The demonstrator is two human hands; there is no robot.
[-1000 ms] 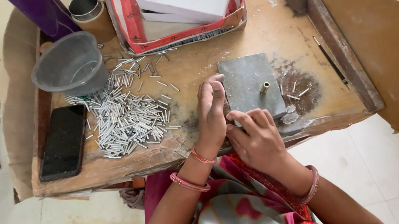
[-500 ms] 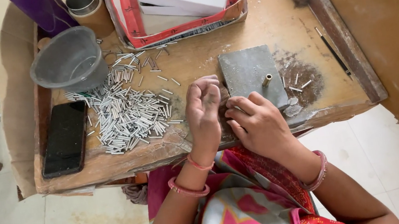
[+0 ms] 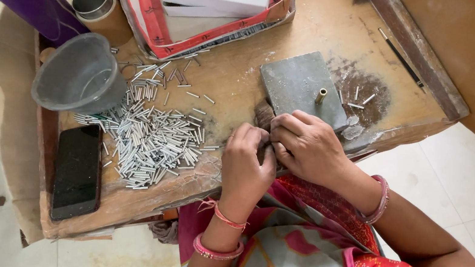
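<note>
**Hands came off the slab and bunched up at the bench edge**

Far left of the hands sat the phone (image 3: 76, 171), flat near the bench edge. Just right of it, between the phone and the left hand, was the heap of tubes (image 3: 150, 140), with the grey bowl (image 3: 80, 74) further up beyond the heap.

The left hand (image 3: 246, 164) was curled in tight, fingertips pinched against those of the right hand (image 3: 307, 145). Both looked closed around something tiny between them, but I honestly couldn't tell what, the fingers hid it. Probably one of the tubes, though that's a guess.

What changed: a second earlier the left fingers were up on the slab (image 3: 302, 89) by the brass peg (image 3: 320, 95) and the right hand worked below it. Half a second on they had pulled back toward the body. By this frame they were touching each other right at the near edge, just below the slab, and the peg stood bare with nothing on it.

My read: whatever was being done at the peg had finished for that piece, and the work had moved into the fingers.
</note>
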